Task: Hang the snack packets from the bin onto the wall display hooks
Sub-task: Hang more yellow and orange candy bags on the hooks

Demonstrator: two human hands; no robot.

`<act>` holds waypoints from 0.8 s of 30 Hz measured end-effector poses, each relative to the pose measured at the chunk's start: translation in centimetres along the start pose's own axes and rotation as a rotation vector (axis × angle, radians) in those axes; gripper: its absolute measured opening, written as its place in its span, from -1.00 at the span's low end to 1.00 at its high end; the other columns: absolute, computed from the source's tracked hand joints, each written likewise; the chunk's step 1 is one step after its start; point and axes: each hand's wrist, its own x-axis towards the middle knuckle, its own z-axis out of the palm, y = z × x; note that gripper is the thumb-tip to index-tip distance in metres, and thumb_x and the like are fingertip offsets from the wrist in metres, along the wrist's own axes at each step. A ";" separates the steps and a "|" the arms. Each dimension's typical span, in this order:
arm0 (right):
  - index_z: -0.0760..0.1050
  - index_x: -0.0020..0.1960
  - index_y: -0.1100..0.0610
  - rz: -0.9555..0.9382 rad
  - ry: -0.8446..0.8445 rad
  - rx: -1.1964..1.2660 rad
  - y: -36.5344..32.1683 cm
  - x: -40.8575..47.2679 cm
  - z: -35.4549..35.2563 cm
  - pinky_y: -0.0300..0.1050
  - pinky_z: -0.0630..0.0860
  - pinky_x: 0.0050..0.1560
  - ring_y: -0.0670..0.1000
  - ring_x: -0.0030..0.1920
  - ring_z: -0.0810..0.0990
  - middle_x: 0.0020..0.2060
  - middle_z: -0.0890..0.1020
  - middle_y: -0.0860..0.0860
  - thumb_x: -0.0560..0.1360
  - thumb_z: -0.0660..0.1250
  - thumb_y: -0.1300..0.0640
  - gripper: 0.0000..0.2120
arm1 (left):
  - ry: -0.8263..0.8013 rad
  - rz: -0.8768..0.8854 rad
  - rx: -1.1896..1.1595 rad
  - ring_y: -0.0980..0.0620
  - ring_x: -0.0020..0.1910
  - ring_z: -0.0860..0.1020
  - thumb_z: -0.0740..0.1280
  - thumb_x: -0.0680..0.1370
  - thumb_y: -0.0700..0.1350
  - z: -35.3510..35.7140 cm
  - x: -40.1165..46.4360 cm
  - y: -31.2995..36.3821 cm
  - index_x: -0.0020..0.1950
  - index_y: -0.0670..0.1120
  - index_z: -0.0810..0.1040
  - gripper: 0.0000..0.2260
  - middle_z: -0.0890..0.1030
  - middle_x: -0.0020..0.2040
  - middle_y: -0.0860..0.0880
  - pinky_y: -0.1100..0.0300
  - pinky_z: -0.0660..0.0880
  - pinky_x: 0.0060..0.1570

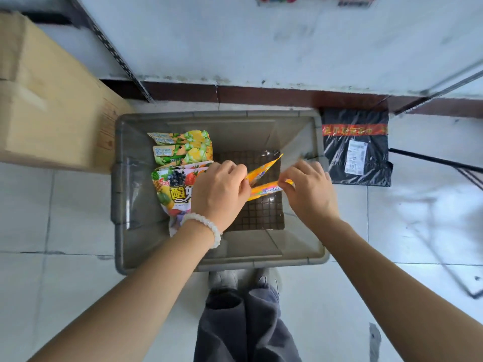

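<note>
Lifting stage: left hand and right hand each pinch an orange snack packet above the grey bin; fruit packets remain inside; hooks out of view, nothing visibly hung.

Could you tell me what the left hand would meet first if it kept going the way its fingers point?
Probably the right hand: the left hand points right along the orange packets they share, though depth is unclear.
</note>
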 end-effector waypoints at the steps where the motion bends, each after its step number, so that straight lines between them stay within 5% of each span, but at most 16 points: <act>1: 0.57 -0.22 0.12 -0.014 0.007 -0.013 -0.7 -0.4 -1.6 -0.05 0.35 -0.19 0.19 -0.14 0.52 -0.24 0.62 0.02 0.36 0.44 0.20 -0.95 | -0.006 0.005 -0.013 -0.03 -0.41 0.42 0.35 0.42 -0.20 -1.7 -0.2 0.7 -0.31 -0.12 0.42 -0.85 0.49 -0.41 -0.04 0.23 0.28 -0.48; 4: 0.55 -0.20 0.14 0.002 -0.016 0.021 -3.1 -1.2 -7.2 -0.04 0.33 -0.13 0.18 -0.09 0.52 -0.24 0.66 0.01 0.40 0.40 0.24 -0.96 | -0.033 0.017 -0.042 0.00 -0.50 0.35 0.40 0.37 -0.22 -7.7 -0.5 3.0 -0.35 -0.07 0.31 -0.73 0.42 -0.51 -0.02 0.26 0.24 -0.49; 8: 0.55 -0.15 0.19 0.017 -0.021 0.133 -5.9 -1.4 -14.3 -0.02 0.45 -0.15 0.14 -0.12 0.50 -0.23 0.64 0.04 0.45 0.33 0.29 -0.96 | 0.006 -0.004 -0.087 0.02 -0.51 0.38 0.42 0.37 -0.24 -14.3 -0.7 5.2 -0.33 -0.12 0.42 -0.81 0.44 -0.50 0.00 0.36 0.15 -0.48; 17: 0.62 -0.05 0.20 0.078 0.134 0.314 -10.1 -3.4 -30.1 -0.26 0.27 -0.09 0.06 -0.04 0.50 -0.10 0.65 0.07 0.45 0.36 0.24 -0.89 | 0.115 0.065 -0.189 0.00 -0.25 0.57 0.38 0.48 -0.07 -27.7 1.9 13.3 0.03 -0.06 0.61 -0.84 0.63 -0.21 -0.05 0.11 0.53 -0.25; 24: 0.61 -0.10 0.25 0.053 0.179 0.281 -9.5 -7.1 -43.5 -0.19 0.32 -0.04 0.10 0.00 0.53 -0.10 0.65 0.10 0.48 0.33 0.20 -0.87 | 0.306 0.291 0.036 0.04 -0.43 0.53 0.55 0.30 -0.04 -37.0 3.0 25.0 -0.24 0.01 0.63 -0.86 0.59 -0.42 0.06 0.11 0.54 -0.37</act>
